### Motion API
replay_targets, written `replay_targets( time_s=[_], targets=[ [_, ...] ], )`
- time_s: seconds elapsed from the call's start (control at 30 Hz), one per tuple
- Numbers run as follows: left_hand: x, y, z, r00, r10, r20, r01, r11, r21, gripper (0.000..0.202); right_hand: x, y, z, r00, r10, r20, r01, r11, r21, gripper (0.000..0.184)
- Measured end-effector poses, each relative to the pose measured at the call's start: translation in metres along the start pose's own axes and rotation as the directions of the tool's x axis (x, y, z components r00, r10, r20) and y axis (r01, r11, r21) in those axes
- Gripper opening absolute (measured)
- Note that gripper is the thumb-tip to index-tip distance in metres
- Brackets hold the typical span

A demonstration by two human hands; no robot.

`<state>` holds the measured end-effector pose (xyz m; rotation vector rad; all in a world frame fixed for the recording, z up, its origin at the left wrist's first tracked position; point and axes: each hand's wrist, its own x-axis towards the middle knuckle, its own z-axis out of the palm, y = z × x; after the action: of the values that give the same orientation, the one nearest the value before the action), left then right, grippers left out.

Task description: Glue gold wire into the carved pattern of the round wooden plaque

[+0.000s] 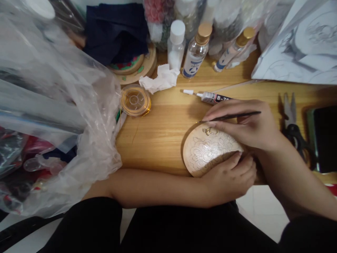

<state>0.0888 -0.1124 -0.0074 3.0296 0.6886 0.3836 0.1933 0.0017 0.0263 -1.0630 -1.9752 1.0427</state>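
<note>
A round pale disc (198, 149) with drawn flower outlines lies near the table's front edge. Small curled gold wire (210, 131) sits near its far rim. My right hand (244, 121) is over the disc's far right side, closed on slim dark tweezers (231, 116) that point left. Their tip is at the far rim, where a tiny gold bit shows. My left hand (229, 175) grips the disc's near right edge with curled fingers; the thumb is partly hidden. Just beyond my right hand lies a glue tube (210, 97) with a white nozzle cap.
A spool of gold wire (135, 100) and crumpled tissue (160, 79) lie left of the disc. Bottles (195, 52) stand at the back. Scissors (292, 126) and a phone (323, 138) are at right. A large plastic bag (97, 116) crowds the left side.
</note>
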Motion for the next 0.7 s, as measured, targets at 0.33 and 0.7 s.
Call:
replay_targets(
  time_s=[0.33, 0.7],
  targets=[
    [0.0002, 0.0004, 0.0008, 1.000, 0.006, -0.005, -0.006, 1.000, -0.019, 0.045, -0.0040, -0.0014, -0.0020, 0.999, -0.041, -0.011, 0.041, 0.999, -0.032, 0.007],
    [0.0008, -0.0017, -0.0011, 1.000, 0.002, -0.019, -0.002, 1.000, -0.014, 0.045, -0.0044, -0.0007, -0.0034, 0.994, 0.041, 0.100, -0.047, 0.997, 0.061, 0.005]
  ],
)
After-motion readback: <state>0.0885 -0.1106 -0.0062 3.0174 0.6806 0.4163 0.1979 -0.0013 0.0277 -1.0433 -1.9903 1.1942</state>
